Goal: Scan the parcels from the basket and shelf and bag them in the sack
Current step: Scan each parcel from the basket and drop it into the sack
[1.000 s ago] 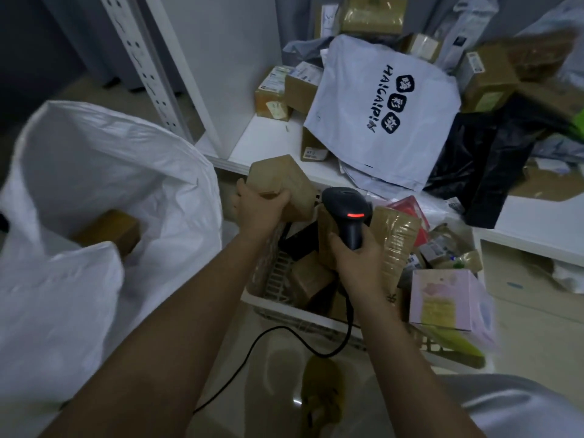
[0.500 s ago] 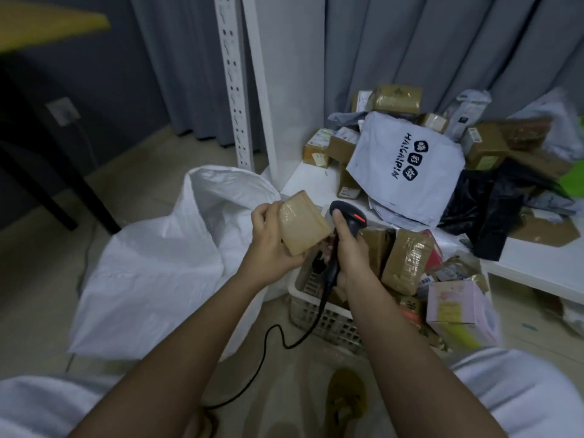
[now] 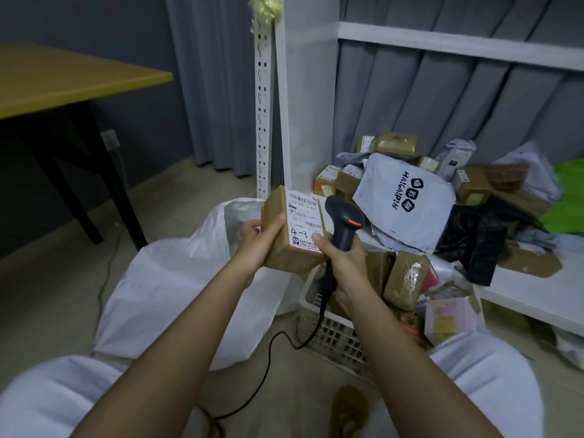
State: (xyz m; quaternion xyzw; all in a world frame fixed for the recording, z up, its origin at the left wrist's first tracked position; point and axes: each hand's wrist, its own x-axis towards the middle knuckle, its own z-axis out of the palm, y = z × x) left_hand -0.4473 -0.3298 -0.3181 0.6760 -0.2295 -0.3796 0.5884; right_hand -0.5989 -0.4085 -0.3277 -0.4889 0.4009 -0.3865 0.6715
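My left hand [image 3: 257, 240] grips a small brown cardboard parcel [image 3: 278, 245] held up in front of me, its white shipping label [image 3: 305, 221] facing the camera. My right hand [image 3: 343, 259] grips the handle of a black barcode scanner [image 3: 346, 221] with a red light, its thumb touching the parcel's lower right corner. The white sack [image 3: 177, 279] lies open on the floor below and left of the parcel. A white plastic basket [image 3: 335, 336] full of parcels sits under my right arm. More parcels are piled on the low white shelf [image 3: 521, 289].
A grey mailer bag printed HAIGAIPIN [image 3: 407, 200] and a black bag [image 3: 471, 238] lie on the shelf pile. The scanner's cable [image 3: 271, 346] trails across the floor. A yellow-topped table [image 3: 63, 77] stands at left. A white upright post [image 3: 264, 115] rises behind the sack.
My left hand has lifted the parcel and turned it so the label faces me. The scanner came up beside it. My head tilted up, showing more of the room.
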